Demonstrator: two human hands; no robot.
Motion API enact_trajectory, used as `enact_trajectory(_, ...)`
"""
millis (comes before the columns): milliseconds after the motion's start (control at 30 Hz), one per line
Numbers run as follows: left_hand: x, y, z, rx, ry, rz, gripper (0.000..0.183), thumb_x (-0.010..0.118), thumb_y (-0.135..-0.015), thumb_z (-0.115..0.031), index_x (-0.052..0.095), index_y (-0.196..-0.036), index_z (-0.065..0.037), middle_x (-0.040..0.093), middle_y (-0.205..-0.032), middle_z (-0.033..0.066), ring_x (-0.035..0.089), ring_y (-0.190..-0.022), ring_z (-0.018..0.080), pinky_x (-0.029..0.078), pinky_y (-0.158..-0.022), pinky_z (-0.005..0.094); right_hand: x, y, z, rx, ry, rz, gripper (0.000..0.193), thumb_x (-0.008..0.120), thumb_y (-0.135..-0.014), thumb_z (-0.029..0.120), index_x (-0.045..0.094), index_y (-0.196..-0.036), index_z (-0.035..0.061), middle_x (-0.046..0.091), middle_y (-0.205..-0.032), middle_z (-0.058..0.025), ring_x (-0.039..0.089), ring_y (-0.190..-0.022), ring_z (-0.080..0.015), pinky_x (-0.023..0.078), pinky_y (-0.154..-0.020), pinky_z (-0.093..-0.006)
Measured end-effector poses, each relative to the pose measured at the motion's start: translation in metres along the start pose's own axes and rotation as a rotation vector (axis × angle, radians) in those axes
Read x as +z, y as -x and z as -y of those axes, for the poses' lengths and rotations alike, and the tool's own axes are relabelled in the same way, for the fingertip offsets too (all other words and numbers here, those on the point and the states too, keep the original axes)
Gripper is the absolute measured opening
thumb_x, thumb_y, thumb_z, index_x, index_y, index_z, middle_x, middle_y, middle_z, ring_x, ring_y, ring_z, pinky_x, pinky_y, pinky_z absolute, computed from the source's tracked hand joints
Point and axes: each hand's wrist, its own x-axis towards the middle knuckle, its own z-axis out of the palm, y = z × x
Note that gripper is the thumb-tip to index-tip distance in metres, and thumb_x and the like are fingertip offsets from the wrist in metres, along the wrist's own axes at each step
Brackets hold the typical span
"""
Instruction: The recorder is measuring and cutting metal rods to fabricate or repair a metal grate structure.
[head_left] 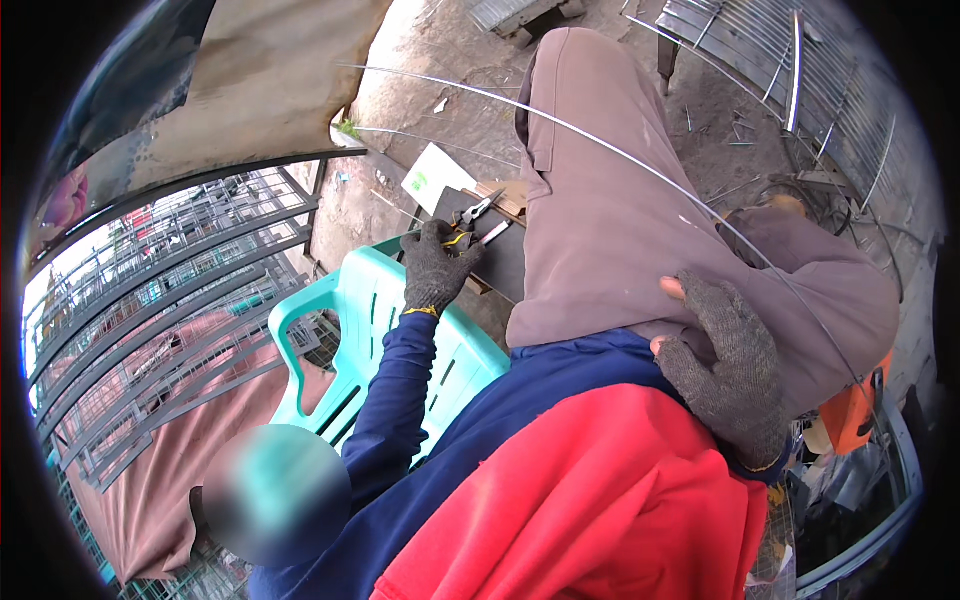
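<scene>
My left hand (438,268), in a dark grey knit glove, reaches past the green plastic chair (455,345). Its fingers close round the yellow-trimmed handles of a pair of pliers (482,206), whose metal jaws point away over a dark flat surface (505,262). Beside the pliers lies a light-coloured strip (494,232). My right hand (730,365), gloved alike with bare fingertips showing, hovers at my lap with thumb and fingers apart and nothing visible between them. A long thin metal wire (620,152) arches across my brown trousers and runs down past the right hand.
Dark metal bars and stacked wire mesh (180,280) stand at the left, with reddish-brown cloth (190,440) below. A white card (440,178) lies by the dark surface. Metal grating (840,90) fills the far right. An orange object (852,415) sits at the right.
</scene>
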Motion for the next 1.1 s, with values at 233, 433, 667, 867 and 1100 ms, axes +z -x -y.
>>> enact_trajectory(233,0.009,0.000,0.000,0.062,-0.019,0.089,0.083,0.086,-0.066,-0.046,0.049,-0.124,0.000,0.049,-0.120,0.0257,0.052,-0.112,0.0378,0.046,-0.095,0.0466,-0.002,0.008,-0.007,0.037,0.029,-0.057,0.048,0.075,-0.081,0.027,0.062,-0.123,0.0090,0.066,-0.112,-0.0153,0.063,-0.104,-0.0335,0.050,-0.091,-0.0427)
enact_trajectory(433,0.003,-0.002,0.014,0.073,0.056,0.112,0.082,0.081,-0.074,-0.046,0.047,-0.131,0.000,0.052,-0.120,0.0249,0.057,-0.109,0.0387,0.046,-0.095,0.0454,-0.007,0.030,-0.028,0.089,-0.018,-0.179,0.045,0.073,-0.083,0.029,0.062,-0.122,0.0091,0.066,-0.114,-0.0143,0.064,-0.104,-0.0311,0.051,-0.090,-0.0418)
enact_trajectory(667,-0.072,-0.035,-0.070,0.212,-0.029,-0.014,0.060,0.070,-0.088,-0.040,0.054,-0.126,0.004,0.063,-0.114,0.0207,0.061,-0.105,0.0279,0.047,-0.092,0.0381,-0.022,0.069,-0.050,0.034,-0.138,-0.406,0.041,0.071,-0.087,0.023,0.062,-0.124,0.0083,0.067,-0.108,-0.0133,0.067,-0.094,-0.0272,0.052,-0.084,-0.0370)
enact_trajectory(867,-0.080,0.007,-0.270,0.901,0.421,-0.128,0.027,0.064,-0.094,-0.014,0.060,-0.115,0.002,0.064,-0.113,0.0101,0.060,-0.101,0.0192,0.047,-0.090,0.0313,-0.071,0.169,-0.078,0.611,-0.381,-1.173,0.023,0.061,-0.093,0.010,0.062,-0.114,0.0011,0.062,-0.085,-0.0017,0.059,-0.076,-0.0114,0.048,-0.069,-0.0251)
enact_trajectory(1100,-0.017,0.072,-0.381,1.329,0.030,0.571,0.030,0.068,-0.089,-0.023,0.064,-0.114,-0.007,0.065,-0.108,0.0136,0.065,-0.092,0.0290,0.051,-0.085,0.0371,0.040,0.404,-0.303,1.608,0.079,-1.838,0.044,0.060,-0.092,0.022,0.052,-0.130,0.0000,0.065,-0.100,-0.0117,0.063,-0.077,-0.0254,0.053,-0.071,-0.0391)
